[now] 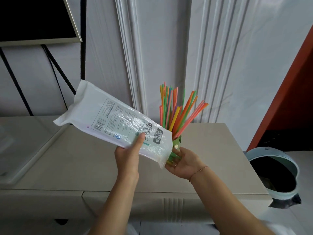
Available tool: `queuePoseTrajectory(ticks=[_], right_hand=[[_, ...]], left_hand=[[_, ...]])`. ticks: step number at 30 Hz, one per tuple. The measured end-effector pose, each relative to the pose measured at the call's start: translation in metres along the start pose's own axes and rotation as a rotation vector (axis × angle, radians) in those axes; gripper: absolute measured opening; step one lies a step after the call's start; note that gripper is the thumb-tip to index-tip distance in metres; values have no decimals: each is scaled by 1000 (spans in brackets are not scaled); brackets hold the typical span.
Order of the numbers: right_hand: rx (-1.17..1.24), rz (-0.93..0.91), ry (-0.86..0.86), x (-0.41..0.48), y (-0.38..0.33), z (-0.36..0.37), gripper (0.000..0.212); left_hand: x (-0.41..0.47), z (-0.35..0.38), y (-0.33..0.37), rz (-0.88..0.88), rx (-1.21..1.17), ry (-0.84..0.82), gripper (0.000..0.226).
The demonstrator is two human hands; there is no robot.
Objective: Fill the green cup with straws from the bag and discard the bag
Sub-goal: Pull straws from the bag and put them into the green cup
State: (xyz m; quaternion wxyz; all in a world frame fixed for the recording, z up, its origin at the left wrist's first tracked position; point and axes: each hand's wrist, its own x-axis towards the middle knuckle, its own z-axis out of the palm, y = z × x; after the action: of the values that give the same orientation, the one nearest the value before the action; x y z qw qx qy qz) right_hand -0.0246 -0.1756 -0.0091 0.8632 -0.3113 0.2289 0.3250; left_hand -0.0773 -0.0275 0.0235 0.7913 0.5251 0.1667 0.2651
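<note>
A white and clear plastic bag (108,119) is tilted, its open mouth down at the right. My left hand (129,155) grips it near the mouth, thumb on top. A few green and yellow straw ends (171,157) stick out of the mouth. My right hand (183,161) holds them between thumb and fingers, palm turned up just under the bag. The green cup (177,142) stands on the beige cabinet top (220,158) right behind the bag's mouth, mostly hidden. Several coloured straws (176,109) fan upward out of it.
A round pale blue bin (264,150) with a black liner stands open on the floor at the right of the cabinet. A flat white board (25,150) lies on the cabinet's left part. A dark screen (33,17) hangs at the upper left, with cables below.
</note>
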Motion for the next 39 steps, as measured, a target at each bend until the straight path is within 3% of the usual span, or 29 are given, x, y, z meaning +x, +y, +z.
queuePoseTrajectory(ticks=[6, 10, 12, 17, 23, 26, 28, 31, 35, 39], right_hand=[[-145, -169, -12, -5, -5, 5, 11], [-485, -271, 43, -16, -5, 6, 21], [-683, -345, 58, -19, -4, 6, 17], [-775, -577, 59, -20, -11, 8, 15], [-637, -671, 81, -24, -27, 4, 25], [-536, -700, 82, -29, -39, -2, 15], [-435, -678, 41, -30, -42, -3, 6], [-295, -588, -55, -27, -37, -1, 11], [-291, -498, -127, -21, -17, 3, 8], [-286, -551, -85, -22, -21, 3, 8]], left_hand=[[8, -6, -7, -102, -67, 98, 42], [15, -16, -19, -259, -183, 194, 46], [17, -19, -24, -327, -218, 228, 43], [19, -20, -31, -466, -236, 187, 26], [23, -22, -27, -533, -345, 228, 15], [28, -29, -26, -539, -392, 263, 17], [28, -30, -27, -540, -414, 282, 20], [25, -27, -28, -553, -439, 292, 22], [20, -20, -32, -563, -455, 282, 23], [23, -25, -30, -538, -451, 304, 27]])
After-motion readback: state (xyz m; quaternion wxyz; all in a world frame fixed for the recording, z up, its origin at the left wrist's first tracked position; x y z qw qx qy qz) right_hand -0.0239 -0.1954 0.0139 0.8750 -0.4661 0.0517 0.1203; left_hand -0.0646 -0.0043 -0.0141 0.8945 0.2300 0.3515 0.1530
